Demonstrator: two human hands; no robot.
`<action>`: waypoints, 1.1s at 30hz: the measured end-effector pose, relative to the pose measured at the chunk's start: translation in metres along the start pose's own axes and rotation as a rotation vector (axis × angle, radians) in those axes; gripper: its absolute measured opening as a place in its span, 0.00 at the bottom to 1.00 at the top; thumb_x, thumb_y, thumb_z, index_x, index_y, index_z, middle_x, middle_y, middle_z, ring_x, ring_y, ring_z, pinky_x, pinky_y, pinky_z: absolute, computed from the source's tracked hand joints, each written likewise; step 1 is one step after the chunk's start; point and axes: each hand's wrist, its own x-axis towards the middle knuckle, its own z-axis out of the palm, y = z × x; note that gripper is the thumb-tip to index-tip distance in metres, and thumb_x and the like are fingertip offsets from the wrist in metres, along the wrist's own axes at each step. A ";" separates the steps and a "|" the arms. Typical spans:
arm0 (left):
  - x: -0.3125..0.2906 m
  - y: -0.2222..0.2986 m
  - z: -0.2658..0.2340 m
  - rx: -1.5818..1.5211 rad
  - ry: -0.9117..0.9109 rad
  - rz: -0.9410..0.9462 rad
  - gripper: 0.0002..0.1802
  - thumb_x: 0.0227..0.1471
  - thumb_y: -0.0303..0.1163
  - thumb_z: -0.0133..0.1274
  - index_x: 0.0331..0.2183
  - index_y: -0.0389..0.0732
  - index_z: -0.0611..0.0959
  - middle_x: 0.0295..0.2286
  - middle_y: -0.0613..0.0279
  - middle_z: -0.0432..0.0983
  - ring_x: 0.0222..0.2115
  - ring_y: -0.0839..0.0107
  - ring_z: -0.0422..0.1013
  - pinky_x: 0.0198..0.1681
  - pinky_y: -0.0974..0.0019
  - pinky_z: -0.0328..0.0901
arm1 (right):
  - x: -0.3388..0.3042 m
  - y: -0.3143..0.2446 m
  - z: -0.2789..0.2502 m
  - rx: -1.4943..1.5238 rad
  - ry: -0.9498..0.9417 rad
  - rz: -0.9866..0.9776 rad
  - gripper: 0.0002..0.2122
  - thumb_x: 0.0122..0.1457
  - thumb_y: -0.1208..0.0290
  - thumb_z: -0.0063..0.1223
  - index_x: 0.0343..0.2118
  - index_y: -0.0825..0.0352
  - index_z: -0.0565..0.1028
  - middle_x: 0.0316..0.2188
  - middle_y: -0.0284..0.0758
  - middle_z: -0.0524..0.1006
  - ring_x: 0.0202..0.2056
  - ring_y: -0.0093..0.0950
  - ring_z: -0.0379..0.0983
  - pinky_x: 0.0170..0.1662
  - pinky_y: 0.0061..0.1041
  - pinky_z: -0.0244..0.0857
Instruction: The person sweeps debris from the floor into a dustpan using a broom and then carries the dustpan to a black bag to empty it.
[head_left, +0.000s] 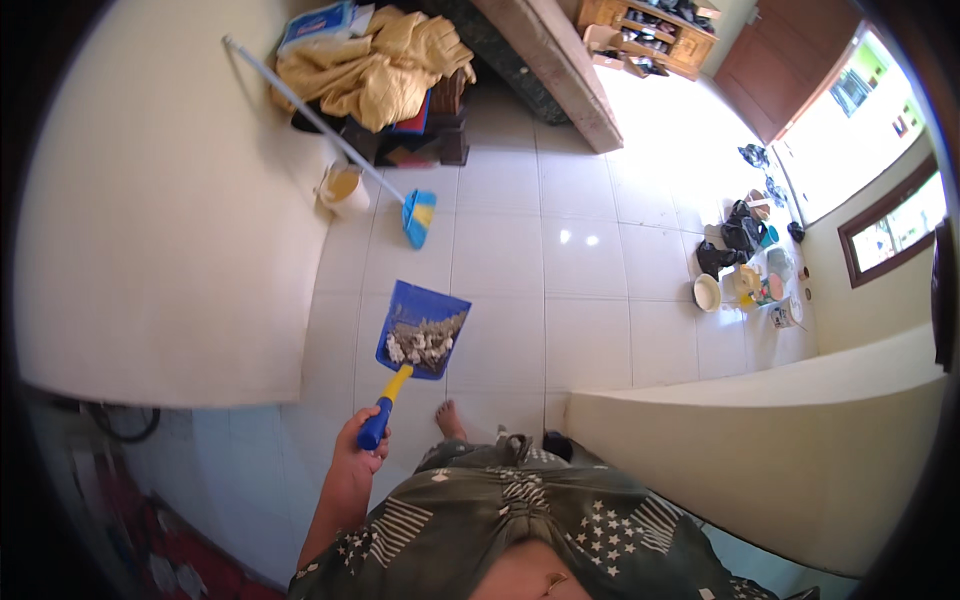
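My left hand [362,440] is closed around the blue end of the handle of a dustpan [402,300]. The pan is blue, with a yellow section of handle next to it, and points away from me over the tiles. In it lies a heap of greyish debris with whitish crumbly lumps [425,347]. Beyond the dustpan, a broom [418,220] with a blue and yellow head stands on the floor, its pale stick leaning on the left wall. No hand is near the broom. My right hand is outside the picture.
A cream bucket [345,190] stands by the left wall, near furniture piled with golden cloth [385,65]. A mattress-like slab [560,70] leans at the back. Black bags [742,230], a bowl [707,293] and containers line the right. A low wall [750,430] is close on my right.
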 end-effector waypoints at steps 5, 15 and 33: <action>0.020 0.086 0.063 0.170 -0.075 -0.099 0.17 0.41 0.38 0.55 0.33 0.43 0.68 0.16 0.57 0.67 0.07 0.74 0.55 0.07 0.76 0.49 | 0.013 -0.042 -0.010 0.133 0.047 0.001 0.12 0.52 0.70 0.40 0.32 0.74 0.71 0.24 0.46 0.74 0.22 0.37 0.71 0.24 0.32 0.67; 0.098 0.157 0.255 0.484 -0.100 -0.135 0.17 0.42 0.38 0.54 0.32 0.40 0.68 0.16 0.57 0.67 0.07 0.74 0.57 0.06 0.76 0.49 | 0.037 -0.069 -0.074 0.465 0.148 0.097 0.12 0.52 0.70 0.40 0.32 0.74 0.71 0.23 0.46 0.74 0.21 0.36 0.71 0.22 0.31 0.67; 0.263 0.194 0.700 0.820 -0.311 -0.442 0.13 0.45 0.39 0.51 0.30 0.41 0.70 0.14 0.58 0.68 0.06 0.75 0.57 0.06 0.75 0.50 | 0.068 -0.123 -0.280 0.837 0.308 0.247 0.13 0.52 0.69 0.38 0.31 0.75 0.72 0.21 0.45 0.74 0.18 0.35 0.71 0.20 0.30 0.67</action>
